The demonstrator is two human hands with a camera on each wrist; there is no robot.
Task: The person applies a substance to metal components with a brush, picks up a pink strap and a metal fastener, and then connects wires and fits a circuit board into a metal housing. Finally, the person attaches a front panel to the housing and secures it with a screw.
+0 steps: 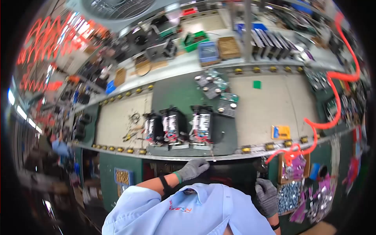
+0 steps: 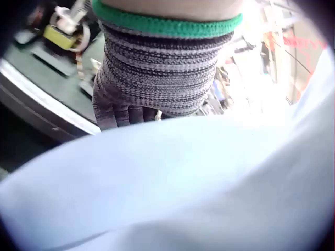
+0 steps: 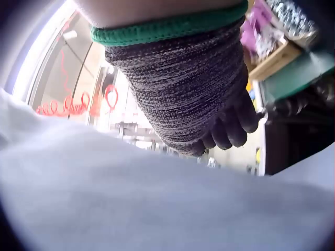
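My left hand [image 1: 194,170], in a grey knit glove with a green cuff, lies across in front of my chest, just below the bench's front rail. Its fingers lie together, loosely bent, partly hidden behind the sleeve in the left wrist view. At my right side hangs the gloved right hand [image 1: 267,197], fingers [image 3: 234,128] loosely curled with nothing seen in them, beside a box of small metal parts [image 1: 289,197]. Beyond the left hand, three black-cased units [image 1: 203,124] with white labels and coloured wires stand in a row on the green mat [image 1: 225,139].
Circuit boards [image 1: 226,109] lie behind the units. A red coiled hose [image 1: 331,125] hangs over the right side. An orange-and-blue packet [image 1: 281,132] lies on the bench; a purple-filled carton [image 1: 282,172] stands at right. Left are hand tools [image 1: 130,136] and a blue bin [image 1: 123,177].
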